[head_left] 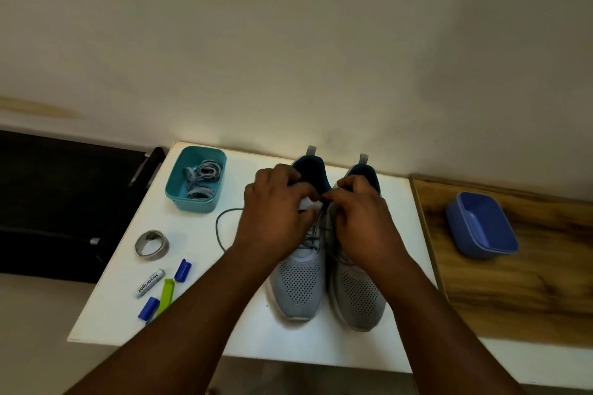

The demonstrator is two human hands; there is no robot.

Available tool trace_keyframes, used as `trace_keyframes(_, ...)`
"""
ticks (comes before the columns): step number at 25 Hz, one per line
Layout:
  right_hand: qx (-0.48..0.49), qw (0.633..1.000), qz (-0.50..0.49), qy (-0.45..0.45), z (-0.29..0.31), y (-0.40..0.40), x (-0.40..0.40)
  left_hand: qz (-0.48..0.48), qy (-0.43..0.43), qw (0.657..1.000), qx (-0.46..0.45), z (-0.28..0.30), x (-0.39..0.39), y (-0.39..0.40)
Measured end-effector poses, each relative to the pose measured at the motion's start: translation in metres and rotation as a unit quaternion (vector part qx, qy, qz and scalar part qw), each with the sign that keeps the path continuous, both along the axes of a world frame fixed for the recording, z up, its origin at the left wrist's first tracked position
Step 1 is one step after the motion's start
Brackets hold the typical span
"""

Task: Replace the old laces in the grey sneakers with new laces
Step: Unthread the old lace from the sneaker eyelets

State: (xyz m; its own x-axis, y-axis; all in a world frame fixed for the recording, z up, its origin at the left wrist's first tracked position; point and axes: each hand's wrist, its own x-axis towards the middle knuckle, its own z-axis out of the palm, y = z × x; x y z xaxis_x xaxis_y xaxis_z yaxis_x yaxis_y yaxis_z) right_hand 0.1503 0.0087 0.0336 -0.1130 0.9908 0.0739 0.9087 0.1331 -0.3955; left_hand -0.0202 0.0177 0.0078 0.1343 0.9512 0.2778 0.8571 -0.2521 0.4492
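Note:
Two grey sneakers stand side by side on the white table (pixel 224 324), toes toward me: the left sneaker (pixel 300 282) and the right sneaker (pixel 357 295). Both hands work at the upper eyelets of the left sneaker. My left hand (pixel 276 215) holds the tongue and collar area with curled fingers. My right hand (pixel 359 218) pinches the dark old lace (pixel 316 232) near the top. A loose end of that lace (pixel 221 228) loops out onto the table to the left. New grey laces (pixel 202 178) lie coiled in a teal box (pixel 189 199).
A tape roll (pixel 151 242), a white tube (pixel 150 282), two blue clips (pixel 183 270) and a green clip (pixel 165 293) lie at the table's left. An empty blue box (pixel 481 228) sits on the wooden surface (pixel 513 298) at right. A wall rises right behind.

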Motion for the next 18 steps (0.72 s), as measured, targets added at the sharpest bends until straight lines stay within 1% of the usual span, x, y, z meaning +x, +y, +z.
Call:
trace_keyframes(2,-0.007,1.000,-0.002,0.010,-0.003,0.000,0.004,-0.042,0.079,0.995,-0.052,-0.001,0.009,-0.004)
trace_keyframes(4,-0.019,0.999,-0.006,0.038,-0.005,-0.002,0.003,-0.052,0.104,0.987,-0.110,-0.004,0.007,-0.004)
trace_keyframes(5,-0.019,0.999,-0.003,0.040,-0.006,-0.002,0.002,-0.055,0.108,0.985,-0.119,-0.004,0.003,-0.004)
trace_keyframes(6,-0.014,0.999,0.002,0.033,-0.005,-0.002,0.001,-0.057,0.102,0.987,-0.112,-0.004,-0.002,-0.004)
trace_keyframes(7,-0.007,1.000,0.007,0.025,-0.005,-0.002,0.000,-0.052,0.077,0.991,-0.097,-0.004,-0.007,-0.003)
trace_keyframes(8,-0.001,1.000,0.012,0.022,-0.004,-0.002,-0.002,-0.032,0.026,0.997,-0.071,-0.003,-0.013,-0.001)
trace_keyframes(10,0.000,1.000,0.028,0.011,-0.004,-0.004,-0.007,0.063,-0.092,0.993,-0.030,-0.003,-0.020,0.003)
trace_keyframes(11,-0.002,0.999,0.035,-0.002,-0.006,-0.005,-0.010,0.111,-0.119,0.986,-0.042,-0.003,-0.021,0.005)
trace_keyframes(12,-0.002,0.999,0.037,-0.015,-0.008,-0.005,-0.011,0.142,-0.113,0.980,-0.078,-0.003,-0.020,0.007)
trace_keyframes(13,-0.003,0.999,0.036,-0.022,-0.010,-0.004,-0.011,0.153,-0.098,0.976,-0.118,-0.004,-0.019,0.008)
trace_keyframes(14,-0.006,0.999,0.033,-0.020,-0.012,-0.003,-0.009,0.151,-0.089,0.975,-0.139,-0.005,-0.019,0.010)
trace_keyframes(18,-0.033,0.999,0.008,0.033,-0.011,0.001,0.005,0.125,-0.061,0.980,-0.143,-0.006,-0.039,0.018)
